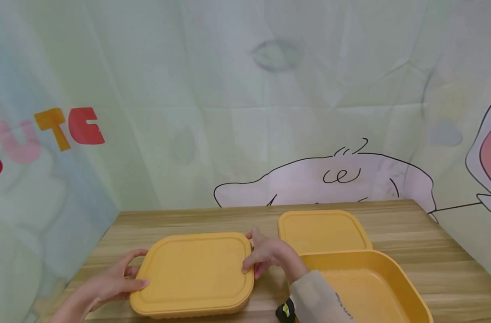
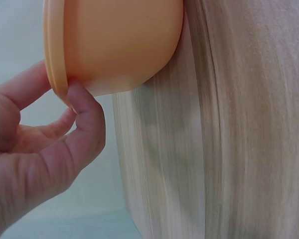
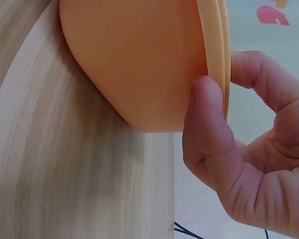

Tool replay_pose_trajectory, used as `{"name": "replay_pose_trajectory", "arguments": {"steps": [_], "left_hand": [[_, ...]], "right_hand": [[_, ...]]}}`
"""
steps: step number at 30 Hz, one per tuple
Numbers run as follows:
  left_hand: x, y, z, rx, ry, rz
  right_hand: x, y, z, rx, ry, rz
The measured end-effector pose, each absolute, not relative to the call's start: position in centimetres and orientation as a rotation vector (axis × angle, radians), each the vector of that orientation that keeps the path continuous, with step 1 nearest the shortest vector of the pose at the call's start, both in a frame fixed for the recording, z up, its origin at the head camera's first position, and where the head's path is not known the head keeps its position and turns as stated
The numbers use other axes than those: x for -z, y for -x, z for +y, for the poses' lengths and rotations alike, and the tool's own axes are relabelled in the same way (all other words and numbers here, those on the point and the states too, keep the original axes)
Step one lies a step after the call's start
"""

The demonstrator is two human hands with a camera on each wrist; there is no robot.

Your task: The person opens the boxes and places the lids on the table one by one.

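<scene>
A yellow plastic food container with its lid on [image 1: 197, 273] is between my two hands at the front left of the table. My left hand [image 1: 112, 280] pinches the rim at its left end, thumb on the lid and fingers under the edge. At the opposite end my right hand [image 1: 265, 253] grips the rim in the same way. Both wrist views show the container's side wall [image 2: 119, 45] and fingers [image 3: 209, 114] curled beneath the lip. Whether its base touches the table cannot be told.
An uncovered yellow container [image 1: 366, 287] stands at the front right, partly behind my right sleeve. Beyond it a loose yellow lid [image 1: 322, 231] lies flat on the wooden table [image 1: 213, 217]. A printed cartoon curtain [image 1: 168, 148] hangs behind the table.
</scene>
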State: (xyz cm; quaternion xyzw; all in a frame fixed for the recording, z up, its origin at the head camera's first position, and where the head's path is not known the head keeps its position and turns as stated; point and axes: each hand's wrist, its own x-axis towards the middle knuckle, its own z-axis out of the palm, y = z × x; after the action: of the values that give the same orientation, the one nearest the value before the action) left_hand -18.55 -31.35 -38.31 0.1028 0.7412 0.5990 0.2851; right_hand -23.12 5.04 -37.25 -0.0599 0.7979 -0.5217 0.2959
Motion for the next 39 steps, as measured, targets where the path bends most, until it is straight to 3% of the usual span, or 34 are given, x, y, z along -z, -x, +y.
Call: {"name": "replay_pose_trajectory", "arguments": {"steps": [39], "left_hand": [[38.3, 16.7, -31.7, -1.516, -0.307, 1.922]], "right_hand": [[36.9, 19.6, 5.4, 1.369, 0.192, 2.176]]}}
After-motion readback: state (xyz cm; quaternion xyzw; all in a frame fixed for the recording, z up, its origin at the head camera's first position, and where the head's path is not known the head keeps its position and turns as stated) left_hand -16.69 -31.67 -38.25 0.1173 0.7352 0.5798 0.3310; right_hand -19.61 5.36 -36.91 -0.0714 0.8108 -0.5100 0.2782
